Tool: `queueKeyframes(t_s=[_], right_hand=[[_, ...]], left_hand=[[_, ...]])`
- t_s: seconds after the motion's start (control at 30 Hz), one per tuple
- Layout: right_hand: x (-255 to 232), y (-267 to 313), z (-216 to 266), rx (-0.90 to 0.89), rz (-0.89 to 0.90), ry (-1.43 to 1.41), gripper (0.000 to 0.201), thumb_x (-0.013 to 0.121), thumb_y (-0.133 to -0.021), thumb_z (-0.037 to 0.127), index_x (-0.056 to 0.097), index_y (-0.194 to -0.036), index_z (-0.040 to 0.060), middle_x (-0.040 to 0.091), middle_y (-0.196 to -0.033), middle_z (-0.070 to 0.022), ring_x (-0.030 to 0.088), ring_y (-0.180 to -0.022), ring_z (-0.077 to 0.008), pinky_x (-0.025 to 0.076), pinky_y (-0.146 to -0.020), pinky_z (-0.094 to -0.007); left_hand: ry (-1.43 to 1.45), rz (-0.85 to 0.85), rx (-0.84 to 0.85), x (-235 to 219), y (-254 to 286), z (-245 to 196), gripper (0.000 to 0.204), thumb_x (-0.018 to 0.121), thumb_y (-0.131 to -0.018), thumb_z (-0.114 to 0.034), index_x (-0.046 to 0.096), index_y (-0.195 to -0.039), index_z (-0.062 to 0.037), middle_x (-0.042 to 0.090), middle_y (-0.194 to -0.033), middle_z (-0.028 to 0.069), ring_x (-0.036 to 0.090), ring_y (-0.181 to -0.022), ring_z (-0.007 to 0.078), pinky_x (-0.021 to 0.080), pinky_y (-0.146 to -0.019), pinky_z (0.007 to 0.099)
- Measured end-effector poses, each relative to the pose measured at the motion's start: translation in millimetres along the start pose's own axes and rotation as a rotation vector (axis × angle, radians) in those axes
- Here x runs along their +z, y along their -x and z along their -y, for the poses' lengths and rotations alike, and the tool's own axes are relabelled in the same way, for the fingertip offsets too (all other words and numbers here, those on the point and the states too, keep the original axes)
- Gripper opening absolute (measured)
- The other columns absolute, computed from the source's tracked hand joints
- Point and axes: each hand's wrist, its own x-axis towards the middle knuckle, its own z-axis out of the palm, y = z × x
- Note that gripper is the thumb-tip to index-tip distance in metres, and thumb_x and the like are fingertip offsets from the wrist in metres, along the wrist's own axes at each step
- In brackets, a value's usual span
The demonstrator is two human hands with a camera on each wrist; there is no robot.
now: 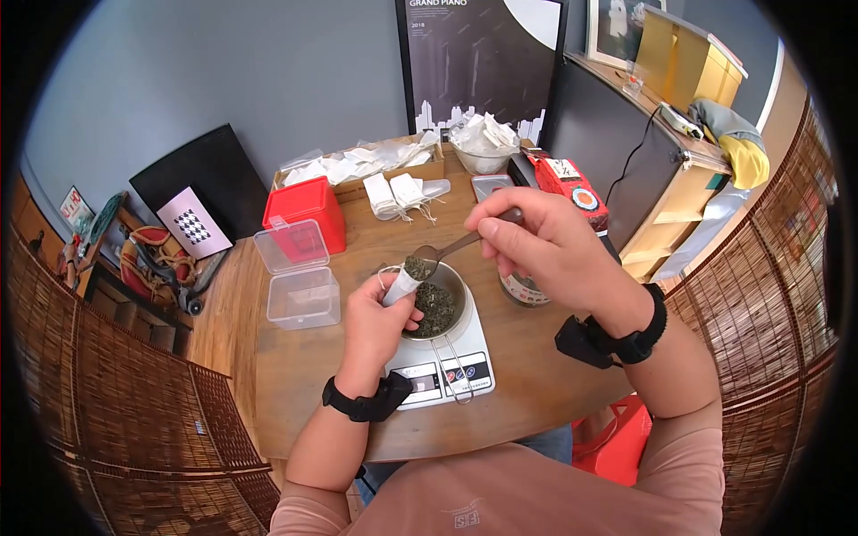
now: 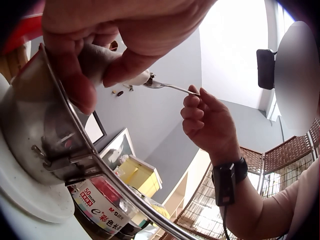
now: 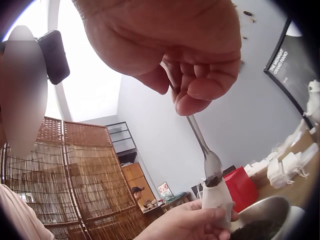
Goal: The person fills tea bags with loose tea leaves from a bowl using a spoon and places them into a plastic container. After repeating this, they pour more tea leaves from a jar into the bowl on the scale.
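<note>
Between the fingers and thumb of my left hand [image 1: 371, 320] is a small white drawstring tea bag [image 1: 401, 288], held upright with its mouth tilted up. Dark dried leaves show at its top. My right hand [image 1: 559, 243] pinches the handle of a spoon [image 1: 461, 242], seen along its length in the right wrist view. The spoon's bowl [image 3: 213, 162] points down at the bag's mouth, with leaves at its tip. Below the bag stands a metal pan [image 1: 468, 313] holding loose dried leaves [image 1: 435, 305]. It sits on a white kitchen scale [image 1: 480, 347].
An open clear plastic box [image 1: 304, 297] and a red box [image 1: 327, 214] stand at the left. Behind are stacked white bags [image 1: 393, 194], a carton [image 1: 433, 168] of more bags and a filled glass bowl [image 1: 483, 163]. A round tub [image 1: 522, 290] lies beyond the pan's right side.
</note>
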Motion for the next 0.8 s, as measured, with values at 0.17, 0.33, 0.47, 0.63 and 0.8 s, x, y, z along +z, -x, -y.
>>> queueKeyframes(t_s=[0.17, 0.33, 0.47, 0.63, 0.8], right_hand=[[2.4, -3.3, -2.5, -0.065, 0.02, 0.147, 0.014, 0.052, -0.092, 0.011, 0.059, -0.1, 0.0009, 0.056, -0.077, -0.0001, 0.052, -0.064, -0.0046, 0.044, -0.056, -0.0201], [7.2, -4.0, 1.7, -0.097, 0.051, 0.212, 0.014, 0.052, -0.092, 0.011, 0.059, -0.1, 0.0006, 0.056, -0.078, 0.0004, 0.052, -0.066, -0.0048, 0.045, -0.058, -0.0203], [10.1, -2.0, 8.4, -0.099, 0.076, 0.25, 0.014, 0.052, -0.092, 0.01, 0.059, -0.1, 0.001, 0.054, -0.078, 0.0009, 0.05, -0.066, -0.004, 0.042, -0.057, -0.0202], [10.7, 0.0, 16.1, -0.068, 0.075, 0.308, 0.013, 0.053, -0.092, 0.01, 0.059, -0.099, 0.0012, 0.053, -0.077, 0.0008, 0.048, -0.065, -0.0036, 0.04, -0.055, -0.0207], [11.6, -2.1, 9.7, -0.238, -0.022, 0.294, 0.016, 0.054, -0.087, 0.013, 0.057, -0.087, -0.0026, 0.055, -0.062, -0.0119, 0.049, -0.053, -0.0172, 0.038, -0.051, -0.0318]], left_hand=[[0.011, 0.003, -0.001, 0.5, 1.1, -1.6, 0.015, 0.06, -0.086, -0.006, 0.061, -0.098, 0.0025, 0.063, -0.077, 0.0059, 0.061, -0.06, 0.0099, 0.049, -0.05, 0.0216], [0.005, 0.014, 0.004, 0.8, 2.2, -3.2, 0.018, 0.061, -0.085, -0.007, 0.061, -0.101, 0.0025, 0.063, -0.078, 0.0055, 0.061, -0.06, 0.0095, 0.048, -0.051, 0.0214], [-0.008, 0.015, 0.002, 0.3, 1.6, -2.2, 0.019, 0.061, -0.085, -0.008, 0.061, -0.102, 0.0021, 0.063, -0.078, 0.0051, 0.061, -0.06, 0.0092, 0.048, -0.051, 0.0214], [-0.021, 0.01, -0.011, 0.8, 2.0, -3.4, 0.014, 0.062, -0.085, -0.006, 0.061, -0.096, 0.0015, 0.063, -0.076, 0.0048, 0.061, -0.06, 0.0097, 0.048, -0.05, 0.021], [-0.004, 0.005, -0.005, 0.6, 2.3, -3.4, 0.011, 0.062, -0.083, -0.004, 0.059, -0.093, 0.0013, 0.063, -0.075, 0.0051, 0.062, -0.059, 0.0105, 0.048, -0.049, 0.0205]])
